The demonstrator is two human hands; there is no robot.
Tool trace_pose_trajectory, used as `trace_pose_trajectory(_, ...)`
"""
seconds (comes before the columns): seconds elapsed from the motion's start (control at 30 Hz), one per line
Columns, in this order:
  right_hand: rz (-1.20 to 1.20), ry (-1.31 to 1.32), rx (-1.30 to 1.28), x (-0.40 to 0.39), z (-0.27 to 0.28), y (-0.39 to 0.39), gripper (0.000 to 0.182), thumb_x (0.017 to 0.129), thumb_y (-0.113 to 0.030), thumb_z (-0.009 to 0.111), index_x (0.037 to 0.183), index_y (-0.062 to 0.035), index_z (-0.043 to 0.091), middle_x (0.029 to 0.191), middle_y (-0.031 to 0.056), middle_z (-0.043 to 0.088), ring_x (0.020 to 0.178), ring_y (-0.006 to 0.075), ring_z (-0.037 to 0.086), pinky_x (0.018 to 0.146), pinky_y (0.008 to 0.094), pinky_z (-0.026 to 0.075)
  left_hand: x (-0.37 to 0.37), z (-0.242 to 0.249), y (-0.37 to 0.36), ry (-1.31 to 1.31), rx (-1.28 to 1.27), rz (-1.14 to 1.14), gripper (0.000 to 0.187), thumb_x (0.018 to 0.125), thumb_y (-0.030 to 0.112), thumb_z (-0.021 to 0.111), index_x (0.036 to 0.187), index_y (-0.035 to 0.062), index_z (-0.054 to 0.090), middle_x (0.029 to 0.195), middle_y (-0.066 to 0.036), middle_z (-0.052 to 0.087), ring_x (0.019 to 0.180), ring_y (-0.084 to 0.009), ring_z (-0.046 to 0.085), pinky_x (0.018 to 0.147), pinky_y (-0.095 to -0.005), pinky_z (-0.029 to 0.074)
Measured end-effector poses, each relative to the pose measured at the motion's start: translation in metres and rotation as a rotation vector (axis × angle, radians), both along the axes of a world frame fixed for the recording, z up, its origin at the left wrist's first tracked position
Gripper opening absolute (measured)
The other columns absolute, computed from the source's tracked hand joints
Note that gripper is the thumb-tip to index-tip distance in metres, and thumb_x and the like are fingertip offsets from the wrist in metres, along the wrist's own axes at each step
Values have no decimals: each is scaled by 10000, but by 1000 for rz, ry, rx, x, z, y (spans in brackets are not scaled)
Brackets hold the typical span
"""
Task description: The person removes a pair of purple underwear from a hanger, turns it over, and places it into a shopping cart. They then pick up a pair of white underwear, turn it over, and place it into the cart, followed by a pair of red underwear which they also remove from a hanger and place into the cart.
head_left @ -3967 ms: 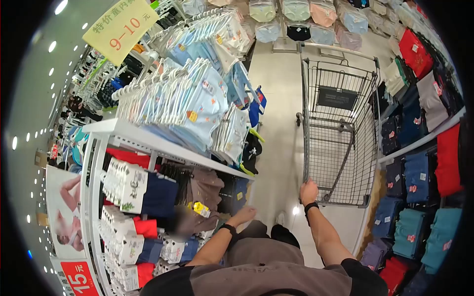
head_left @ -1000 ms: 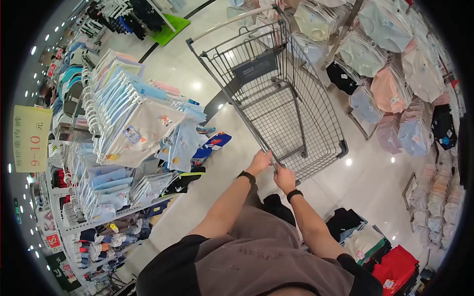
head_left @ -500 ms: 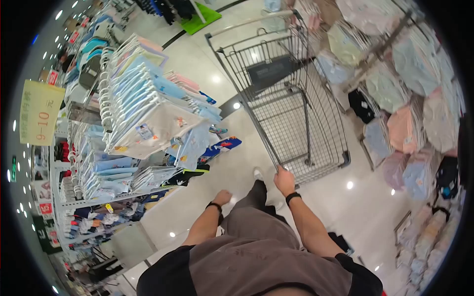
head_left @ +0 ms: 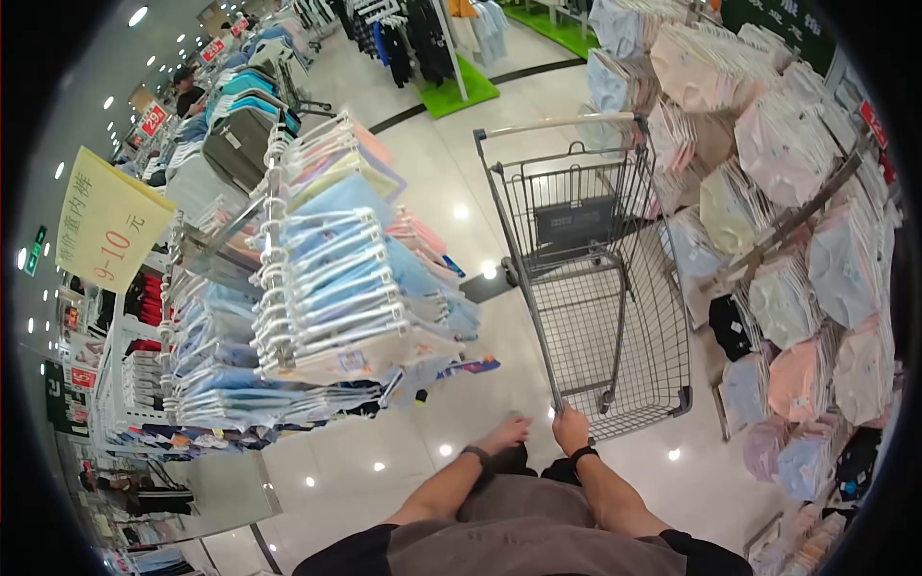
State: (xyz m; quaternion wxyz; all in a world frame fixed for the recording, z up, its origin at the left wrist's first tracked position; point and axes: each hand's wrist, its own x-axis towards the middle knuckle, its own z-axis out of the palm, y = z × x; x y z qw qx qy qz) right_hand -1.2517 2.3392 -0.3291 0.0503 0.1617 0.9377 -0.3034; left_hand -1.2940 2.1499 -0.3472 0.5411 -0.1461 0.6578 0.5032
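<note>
My right hand [head_left: 571,429] is closed round the near corner of the wire shopping cart [head_left: 615,326], at the lower left end of its rim. My left hand [head_left: 505,434] hovers just left of it, over my lap, touching nothing that I can see; its fingers are smeared by motion. Dark bands circle both wrists. Through the cart's mesh no goods show. Left of the cart, a rack of hanging pastel underwear [head_left: 355,278] stands close by, on white hangers.
More pastel garments [head_left: 797,298] hang on a rack along the cart's right side. A yellow price sign [head_left: 113,223] stands at the left. Farther off are dark clothes [head_left: 413,43] above a green mat [head_left: 461,88], and a person [head_left: 187,91] at the upper left.
The view has tilted up, so the cart and racks appear lower. My left hand has come nearer to my right hand, which has kept its grip on the cart.
</note>
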Motion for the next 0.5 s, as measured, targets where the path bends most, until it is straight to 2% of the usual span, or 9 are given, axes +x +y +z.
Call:
trace_pose_trajectory(0.07, 27, -3, 15, -12, -5, 5, 340, 804, -134, 593, 1116, -1, 611, 708, 217, 643, 675, 396, 646, 617, 480, 517, -19, 22, 55, 8, 89, 42, 584, 950, 544, 470, 1206, 26, 561, 1048, -152, 650, 1013, -221, 629, 840, -369, 497)
trace_pose_trajectory(0.1, 79, 94, -42, -13, -14, 11, 341, 805, -159, 626, 1114, -14, 608, 742, 212, 653, 714, 398, 651, 639, 470, 520, -29, 19, 75, 16, 96, 54, 584, 950, 544, 470, 1206, 26, 561, 1048, -152, 650, 1013, -221, 629, 840, -369, 497)
trace_pose_trajectory(0.17, 130, 64, -74, -34, 0, 19, 349, 804, -169, 638, 1117, -18, 603, 754, 210, 655, 728, 401, 651, 648, 467, 521, -39, 9, 103, 377, -156, -102, 621, 958, 556, 433, 1171, -9, 577, 1100, -219, 650, 1042, -320, 632, 873, -392, 487)
trace_pose_trajectory(0.2, 161, 29, -112, -43, 8, 19, 358, 804, -180, 651, 1121, -22, 599, 765, 209, 658, 743, 404, 650, 658, 465, 521, -43, 13, 106, 363, -162, -82, 621, 958, 556, 433, 1171, -9, 577, 1100, -219, 650, 1042, -320, 632, 873, -392, 487)
trace_pose_trajectory(0.27, 159, 24, -145, -58, 0, 23, 319, 807, -193, 656, 1067, -19, 593, 761, 201, 656, 755, 405, 648, 659, 472, 518, -59, 30, 112, 475, -178, -16, 677, 948, 589, 400, 1124, -32, 607, 1096, -284, 640, 1085, -418, 597, 912, -440, 468)
trace_pose_trajectory(0.37, 147, 11, -179, -84, -8, 28, 290, 813, -217, 663, 1002, -14, 577, 783, 210, 653, 775, 410, 645, 660, 482, 514, -76, 18, 117, 535, -231, 34, 670, 952, 580, 400, 1124, -33, 609, 1074, -286, 643, 1062, -414, 607, 910, -439, 467)
trace_pose_trajectory(0.43, 110, 153, -142, -100, -14, 26, 270, 825, -225, 656, 954, -8, 561, 825, 230, 652, 790, 420, 641, 663, 493, 510, -78, 4, 122, 608, -295, 140, 642, 958, 554, 415, 1140, -32, 603, 1065, -269, 652, 1014, -413, 625, 908, -428, 470)
trace_pose_trajectory(0.47, 163, 59, -176, -110, 5, 29, 249, 844, -211, 635, 952, 1, 563, 858, 245, 651, 805, 427, 642, 679, 496, 513, -66, -1, 122, 568, -320, 169, 642, 958, 554, 415, 1140, -32, 603, 1065, -269, 652, 1014, -413, 625, 908, -428, 470)
trace_pose_trajectory(0.5, 148, 67, -175, -117, 3, 29, 240, 849, -194, 617, 971, 9, 572, 858, 250, 652, 808, 427, 644, 688, 498, 515, -76, -6, 122, 562, -229, 242, 613, 959, 533, 434, 1122, -32, 605, 1053, -254, 657, 957, -386, 644, 865, -407, 492)
